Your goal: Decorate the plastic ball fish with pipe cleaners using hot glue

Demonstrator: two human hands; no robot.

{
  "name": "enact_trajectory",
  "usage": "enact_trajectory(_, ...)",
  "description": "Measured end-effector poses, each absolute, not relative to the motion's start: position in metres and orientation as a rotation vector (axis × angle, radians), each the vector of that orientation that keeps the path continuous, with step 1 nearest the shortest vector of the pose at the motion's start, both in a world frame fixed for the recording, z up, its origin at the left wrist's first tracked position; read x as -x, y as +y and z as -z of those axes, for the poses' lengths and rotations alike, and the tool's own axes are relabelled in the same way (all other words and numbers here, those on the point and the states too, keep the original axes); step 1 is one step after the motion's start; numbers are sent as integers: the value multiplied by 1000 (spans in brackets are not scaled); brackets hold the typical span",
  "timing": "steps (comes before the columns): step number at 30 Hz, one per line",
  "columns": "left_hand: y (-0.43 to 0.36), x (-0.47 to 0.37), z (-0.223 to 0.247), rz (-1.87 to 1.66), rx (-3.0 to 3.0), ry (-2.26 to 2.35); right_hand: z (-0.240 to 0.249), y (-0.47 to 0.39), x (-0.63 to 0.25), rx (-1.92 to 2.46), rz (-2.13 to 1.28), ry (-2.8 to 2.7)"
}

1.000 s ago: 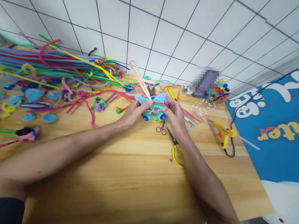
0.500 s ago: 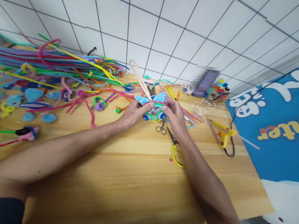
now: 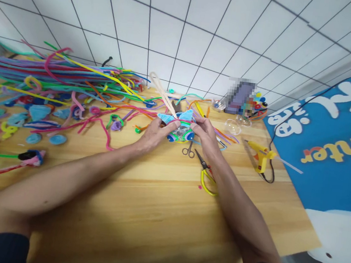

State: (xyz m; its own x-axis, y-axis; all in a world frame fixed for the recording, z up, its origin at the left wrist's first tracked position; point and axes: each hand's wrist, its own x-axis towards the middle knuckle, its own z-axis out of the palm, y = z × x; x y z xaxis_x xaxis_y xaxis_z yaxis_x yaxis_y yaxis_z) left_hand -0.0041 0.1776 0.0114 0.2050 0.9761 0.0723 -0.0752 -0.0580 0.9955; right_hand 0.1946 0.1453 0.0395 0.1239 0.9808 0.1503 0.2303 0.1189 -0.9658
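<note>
Both hands hold a small pipe-cleaner craft (image 3: 183, 130) with a clear ball-like middle, light blue ear-shaped pieces on top, a pink and green band and blue-green round pieces below. My left hand (image 3: 155, 134) grips its left side, thumb pressed on the band. On the opposite side my right hand (image 3: 206, 134) has its thumb and fingers closed on the craft. A pale looped strap (image 3: 163, 95) rises behind it. Small scissors (image 3: 188, 151) lie just below the craft, and yellow-handled scissors (image 3: 207, 180) lie partly under my right forearm.
A yellow glue gun (image 3: 262, 156) with a black cord sits at the right. Bundled pipe cleaners (image 3: 64, 73) and several coiled pieces (image 3: 39, 111) cover the left. Clear plastic balls (image 3: 233, 126) stand at the back near a tiled wall (image 3: 165, 28). The wooden table (image 3: 139, 221) ends at the right.
The view has shifted very slightly. Both hands keep their hold on the craft, with no other clear movement.
</note>
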Motion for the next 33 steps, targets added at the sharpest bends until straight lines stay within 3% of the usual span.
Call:
enact_trajectory(8, 179, 5, -10, -1110, -1335, 970, -68, 131, -198, 1261, -140, -1658)
enact_trajectory(12, 175, 4, -17, -1106, -1381, 988, -74, 125, -190, 1257, 2, -1838)
enact_trajectory(33, 181, 10, -24, -1208, -1421, 853, -52, 139, -188, 1292, -580, -1432)
